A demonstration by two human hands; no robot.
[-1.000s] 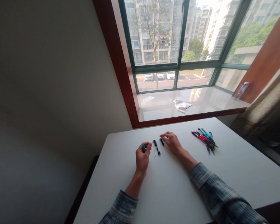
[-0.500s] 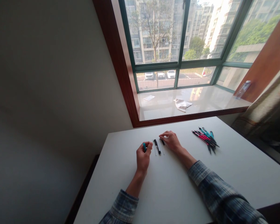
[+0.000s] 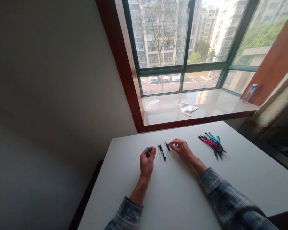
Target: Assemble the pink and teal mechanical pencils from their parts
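A teal pen barrel [image 3: 148,152] is gripped in my left hand [image 3: 147,163], its fingers curled round it above the white table [image 3: 182,198]. My right hand [image 3: 182,149] has its thumb and forefinger brought together at a short black pen grip [image 3: 168,147], which lies on the table. Just left of it lies a thin refill [image 3: 167,153] with a small metal tip. Farther left, between my hands, are a black pen part [image 3: 162,152] with a clear middle and another thin, pale refill [image 3: 159,154]. These pieces lie roughly side by side.
A pile of red, teal and black pens [image 3: 212,143] lies to the right on the table. Beyond the table, the window sill [image 3: 163,115] holds a crumpled white cloth [image 3: 188,109], a flat paper [image 3: 154,102] and a clear bottle [image 3: 250,93]. A grey wall [image 3: 62,111] stands at left.
My right hand has moved a little right and towards me, from above the refill's metal tip to the black grip. The left hand stays nearly still with the teal barrel.
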